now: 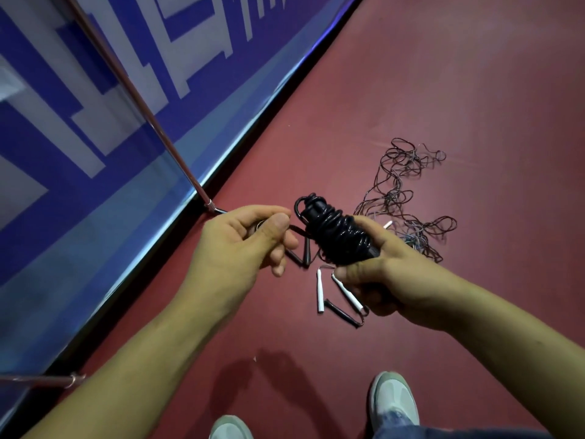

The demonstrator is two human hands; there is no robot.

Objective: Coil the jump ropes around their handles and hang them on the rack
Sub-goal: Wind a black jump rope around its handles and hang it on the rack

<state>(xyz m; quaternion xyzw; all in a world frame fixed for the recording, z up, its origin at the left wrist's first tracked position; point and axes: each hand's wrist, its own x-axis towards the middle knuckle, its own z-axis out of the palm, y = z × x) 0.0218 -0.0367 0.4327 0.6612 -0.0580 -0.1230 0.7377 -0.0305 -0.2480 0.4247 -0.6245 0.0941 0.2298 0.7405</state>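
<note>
The right hand is closed around the lower end of a black jump rope bundle. The bundle consists of black handles with the black cord wound around them in many turns. It is held tilted, upper end toward the left, above the red floor. The right thumb presses against the underside of the bundle; the fingers wrap its far side.

The left hand is held just beside the bundle's upper end, curled nearly shut, thumb pressed against the index finger. A short free loop of cord leaves the top of the bundle toward this hand; whether the pinch has hold of the cord cannot be told.

On the floor below the hands lie two white handles and several black handles, close together. A loose tangle of thin ropes lies beyond them, to the right.

A metal rack pole rises at the left, in front of a blue-and-white banner. Two light shoes appear at the bottom edge.
</note>
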